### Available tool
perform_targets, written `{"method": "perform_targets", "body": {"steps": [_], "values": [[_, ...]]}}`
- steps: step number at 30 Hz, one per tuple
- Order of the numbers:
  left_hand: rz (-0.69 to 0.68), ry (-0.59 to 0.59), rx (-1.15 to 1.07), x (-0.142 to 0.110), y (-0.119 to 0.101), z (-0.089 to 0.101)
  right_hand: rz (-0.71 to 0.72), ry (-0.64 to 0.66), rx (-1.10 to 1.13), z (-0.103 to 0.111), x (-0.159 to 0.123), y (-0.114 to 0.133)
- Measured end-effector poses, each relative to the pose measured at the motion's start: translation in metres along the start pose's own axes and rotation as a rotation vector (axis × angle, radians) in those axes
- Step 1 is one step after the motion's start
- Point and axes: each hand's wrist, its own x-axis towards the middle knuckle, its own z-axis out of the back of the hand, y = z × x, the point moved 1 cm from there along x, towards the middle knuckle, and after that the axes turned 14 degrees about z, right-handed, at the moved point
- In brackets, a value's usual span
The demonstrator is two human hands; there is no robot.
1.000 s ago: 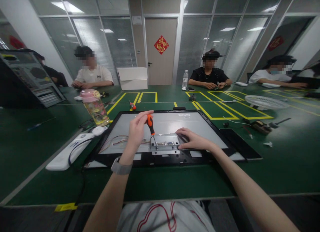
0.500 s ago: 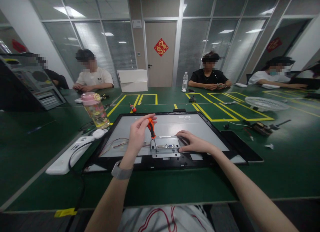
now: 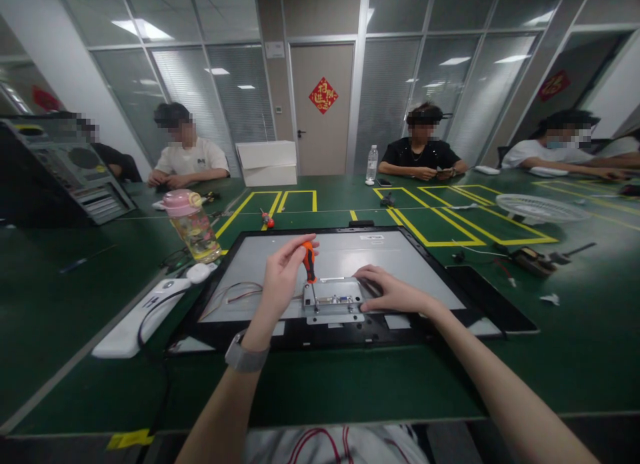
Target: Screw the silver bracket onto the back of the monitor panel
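In the head view, my left hand (image 3: 283, 277) has its fingers closed on the handle of the orange and black screwdriver (image 3: 309, 264). The screwdriver leans slightly, with its tip down at the left part of the metal bracket (image 3: 327, 291). This bracket lies on the flat grey panel (image 3: 425, 284), near its front edge, and the panel lies on the green desk (image 3: 375, 391). My right hand (image 3: 395, 294) is at the right end of the bracket, its thumb in front and its fingers behind, apart from each other; whether they press on it, I cannot tell. Compared with one second ago, everything appears a little lower and more to the right, but both hands keep nearly the same place on the bracket and the screwdriver. The pink-lidded bottle (image 3: 193, 231) has stayed beside the panel, on the left.
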Motion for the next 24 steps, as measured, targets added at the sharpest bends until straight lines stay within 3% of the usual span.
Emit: {"method": "perform_targets", "body": {"steps": [4,11,17,24], "values": [[-0.044,-0.043,0.108,0.0,0.0005,-0.001,-0.01,-0.002,0.0,-0.0007,0.0002,-0.002],[-0.012,-0.023,0.046,-0.003,-0.0003,-0.0021,0.0,0.003,0.01,0.0006,0.0004,0.0026],[-0.18,-0.142,0.23,-0.0055,-0.0041,-0.0026,-0.009,0.0,0.006,0.001,-0.0011,0.0049],[-0.087,-0.091,0.139,-0.0039,-0.0028,-0.0018,0.011,-0.005,-0.017,-0.0008,-0.0006,0.001]]}}
